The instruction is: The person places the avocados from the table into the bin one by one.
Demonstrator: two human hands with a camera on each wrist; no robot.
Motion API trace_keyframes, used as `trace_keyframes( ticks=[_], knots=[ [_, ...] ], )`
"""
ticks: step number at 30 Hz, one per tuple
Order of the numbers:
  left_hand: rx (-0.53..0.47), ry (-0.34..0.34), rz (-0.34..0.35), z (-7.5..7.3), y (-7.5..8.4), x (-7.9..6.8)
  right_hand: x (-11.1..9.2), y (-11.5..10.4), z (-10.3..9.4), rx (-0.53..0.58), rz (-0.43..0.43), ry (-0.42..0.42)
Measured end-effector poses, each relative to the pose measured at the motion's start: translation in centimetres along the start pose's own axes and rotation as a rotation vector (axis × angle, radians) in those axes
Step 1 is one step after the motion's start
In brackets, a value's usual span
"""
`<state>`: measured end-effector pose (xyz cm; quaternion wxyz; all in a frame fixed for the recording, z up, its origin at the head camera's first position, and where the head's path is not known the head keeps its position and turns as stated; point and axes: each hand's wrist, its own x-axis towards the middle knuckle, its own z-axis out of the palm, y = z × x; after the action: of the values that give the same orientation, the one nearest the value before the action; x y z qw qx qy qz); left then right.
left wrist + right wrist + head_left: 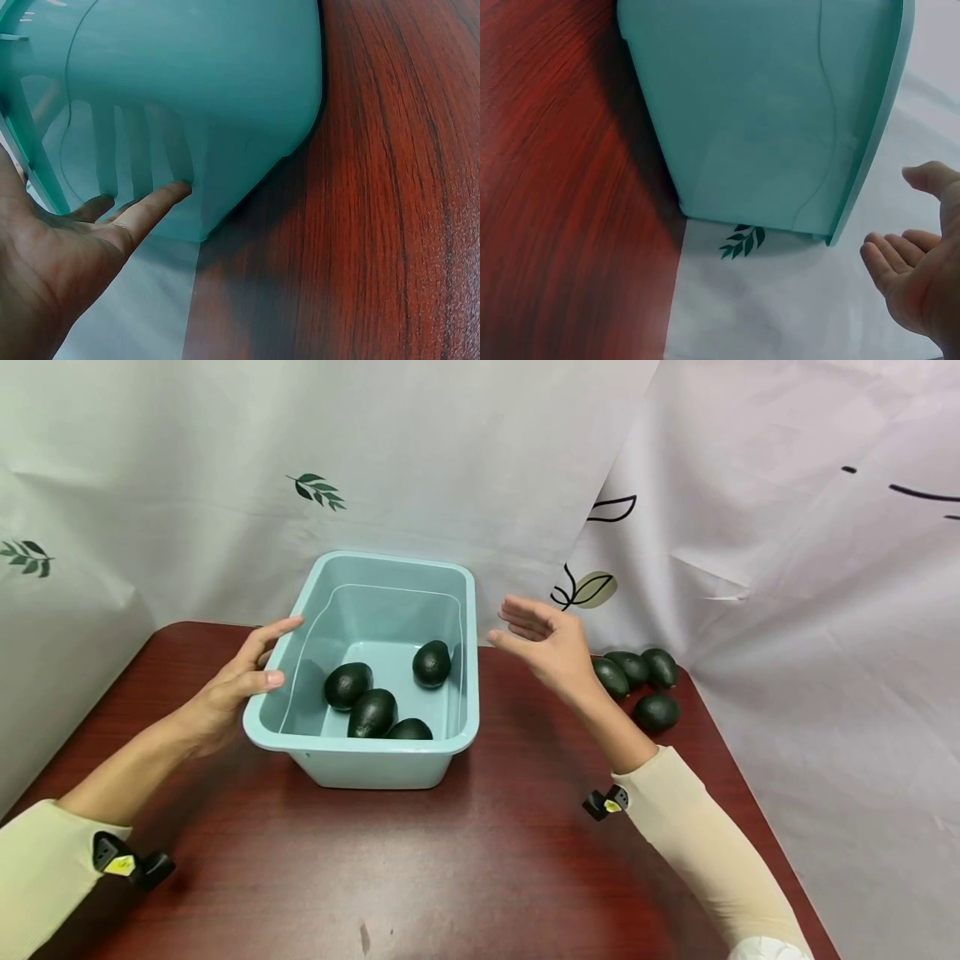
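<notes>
A light blue plastic bin (367, 770) stands on the table with several dark green avocados (372, 713) inside. My left hand (225, 689) is at the bin's left side, thumb and forefinger at the rim. The left wrist view shows the fingertips (180, 189) of that hand against the outer wall, fingers mostly straight. On the other side, my right hand (551, 647) is raised a short way off the right rim, fingers extended and thumb apart, holding nothing. In the right wrist view a gap separates this hand (922, 274) from the bin (742, 112).
Several more avocados (656, 712) lie at the table's back right corner, partly behind my right wrist. The reddish-brown wooden table (450, 860) extends in front of the bin. White cloth (465, 460) with leaf prints hangs behind and at both sides.
</notes>
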<state>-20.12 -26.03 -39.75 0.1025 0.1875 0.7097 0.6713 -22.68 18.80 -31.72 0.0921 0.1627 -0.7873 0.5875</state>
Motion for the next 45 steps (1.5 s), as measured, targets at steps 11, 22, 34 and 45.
trace_keyframes(
  ticks=[11,22,34,45],
  knots=[
    [-0.005,-0.004,0.009,0.1,0.0,-0.1,-1.2,1.4,-1.4,-0.024,0.024,0.028],
    [-0.005,0.005,0.013,0.0,0.0,-0.2,-3.0,2.5,-2.9,-0.031,0.058,0.039],
    [-0.003,-0.002,0.019,0.1,0.1,-0.1,-4.5,3.8,-5.2,-0.034,0.119,0.082],
    [0.0,-0.001,0.023,0.3,0.2,-0.2,-5.2,4.1,-7.0,-0.05,0.169,0.125]
  ],
)
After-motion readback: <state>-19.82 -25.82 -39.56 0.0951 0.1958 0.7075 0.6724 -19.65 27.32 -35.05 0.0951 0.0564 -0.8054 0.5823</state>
